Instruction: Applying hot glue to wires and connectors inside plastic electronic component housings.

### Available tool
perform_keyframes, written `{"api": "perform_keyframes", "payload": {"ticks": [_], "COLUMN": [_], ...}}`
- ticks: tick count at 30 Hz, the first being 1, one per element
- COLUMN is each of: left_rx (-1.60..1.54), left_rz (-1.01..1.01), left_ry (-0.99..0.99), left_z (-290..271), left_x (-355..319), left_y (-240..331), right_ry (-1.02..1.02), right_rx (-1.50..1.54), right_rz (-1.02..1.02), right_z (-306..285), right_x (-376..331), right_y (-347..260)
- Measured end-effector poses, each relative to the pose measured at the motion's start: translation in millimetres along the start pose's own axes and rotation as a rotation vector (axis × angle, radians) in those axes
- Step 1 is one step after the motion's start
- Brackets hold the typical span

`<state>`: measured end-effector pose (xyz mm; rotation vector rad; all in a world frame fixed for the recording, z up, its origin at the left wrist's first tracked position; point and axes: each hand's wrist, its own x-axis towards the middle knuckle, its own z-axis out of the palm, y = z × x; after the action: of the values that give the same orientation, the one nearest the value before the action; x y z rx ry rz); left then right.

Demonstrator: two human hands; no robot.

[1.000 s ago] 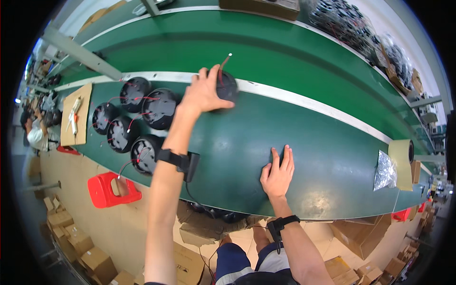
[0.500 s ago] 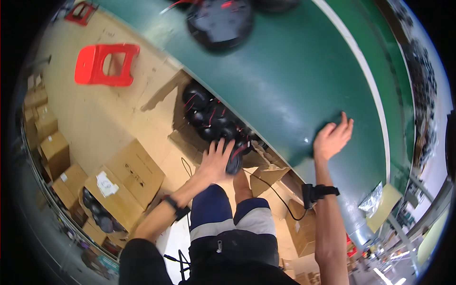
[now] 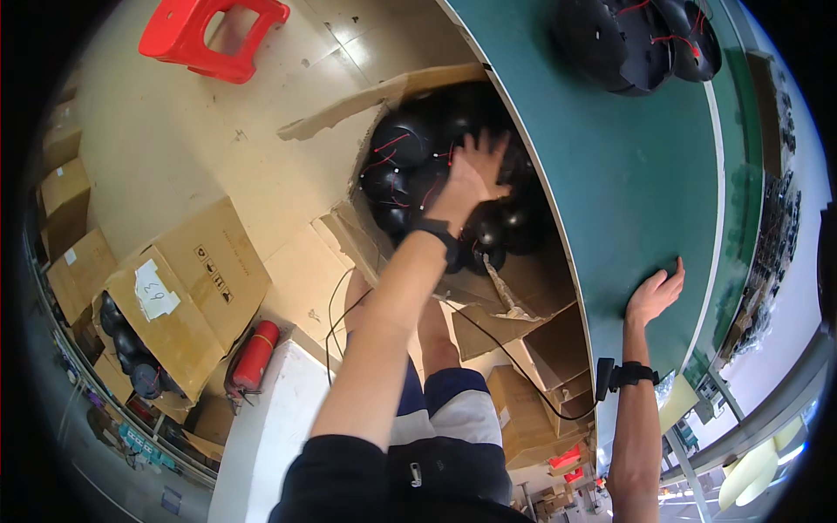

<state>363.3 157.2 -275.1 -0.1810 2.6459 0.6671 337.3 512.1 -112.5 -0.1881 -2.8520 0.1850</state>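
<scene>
My left hand point(image 3: 476, 172) reaches into an open cardboard box point(image 3: 349, 228), fingers spread over a heap of black rounded shells point(image 3: 405, 144) with thin red wires. It seems to grip none of them; whether the fingertips touch the shells I cannot make out. My right hand point(image 3: 654, 296) rests on the green tabletop point(image 3: 602, 209), fingers stretched out and holding nothing. Larger black shells with red wires point(image 3: 610, 44) lie at the far end of the tabletop. A black strap is around each of my wrists.
A red plastic stool point(image 3: 214, 39) stands on the floor at far left. At left, a second carton point(image 3: 187, 292) holds more black shells, beside a red fire extinguisher point(image 3: 256, 356). A dark cable point(image 3: 510, 359) hangs below the table edge. More cartons point(image 3: 523, 418) stand beneath.
My left hand has moved from the box's near side farther in over the shells. The view has turned, and my right hand remains on the tabletop.
</scene>
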Motion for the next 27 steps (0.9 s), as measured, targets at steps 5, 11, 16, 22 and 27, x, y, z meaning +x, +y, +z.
{"api": "perform_keyframes", "payload": {"ticks": [5, 11, 16, 22, 27], "left_rx": [0.248, -0.069, -0.027, -0.189, -1.118], "left_rz": [0.246, -0.128, -0.723, -0.387, -0.198], "left_ry": [-0.144, -0.309, -0.288, -0.080, -0.024], "left_z": [-5, 42, 31, -114, -200], "left_x": [-44, -243, -369, -224, -80], "left_y": [-89, -173, -241, -222, -123], "right_ry": [0.036, 0.046, 0.053, 0.058, 0.074], "right_rx": [-0.021, 0.010, -0.008, 0.045, 0.072], "right_rz": [-0.013, 0.028, 0.067, 0.126, 0.139], "right_z": [1, 2, -2, -5, -6], "right_x": [-3, -7, -8, -8, -6], "right_y": [-5, -11, -19, -28, -30]}}
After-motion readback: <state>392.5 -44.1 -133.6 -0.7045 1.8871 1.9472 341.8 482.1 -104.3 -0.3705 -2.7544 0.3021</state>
